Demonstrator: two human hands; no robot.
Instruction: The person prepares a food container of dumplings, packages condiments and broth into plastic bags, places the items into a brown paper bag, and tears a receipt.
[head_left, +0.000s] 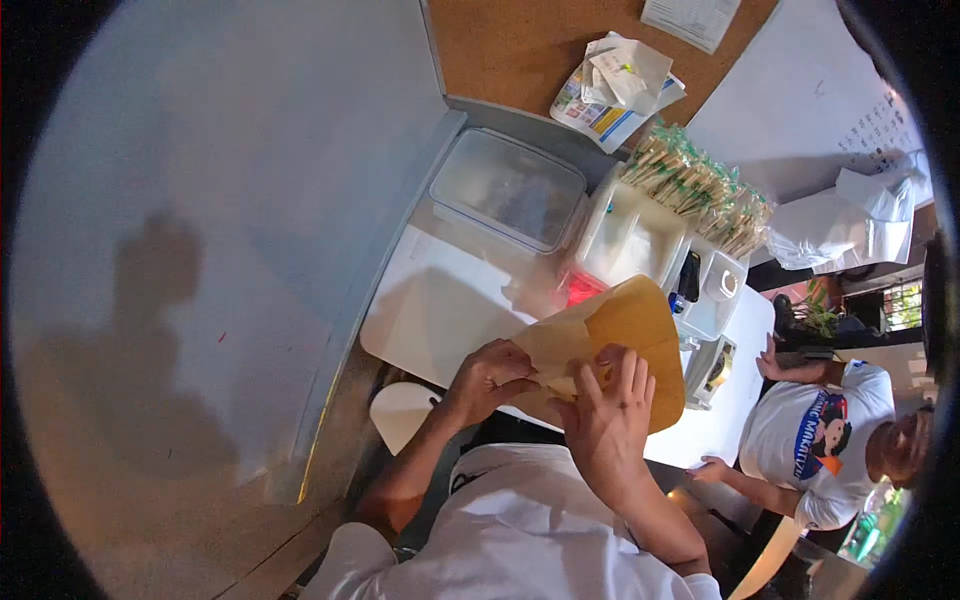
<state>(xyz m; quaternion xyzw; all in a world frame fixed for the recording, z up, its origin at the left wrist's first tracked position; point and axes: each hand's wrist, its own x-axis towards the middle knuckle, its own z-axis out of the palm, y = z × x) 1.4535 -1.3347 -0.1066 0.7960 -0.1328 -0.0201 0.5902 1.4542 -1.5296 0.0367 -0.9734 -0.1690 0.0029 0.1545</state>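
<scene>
A yellow tub-like thing with rounded corners (655, 345) stands tilted before me at the table's near edge, its left part paler. My left hand (488, 380) is at its left side, fingers bent and closed in a pinch near a thin pale edge. My right hand (615, 405) is over the yellow thing, fingers curled down with the tips close to my left fingers. Whatever lies between the fingertips is too small and washed out to name. Just behind the yellow thing is something red (583, 288), partly hidden.
On the white table (440, 300) stand a lidded clear box (510, 190), white bins (635, 235), bundled wrapped sticks (690, 185) and a tape dispenser (712, 375). Papers (625, 80) lie at the back. Another person (830, 440) sits at the right, hands on the table edge. A grey partition (240, 200) rises left.
</scene>
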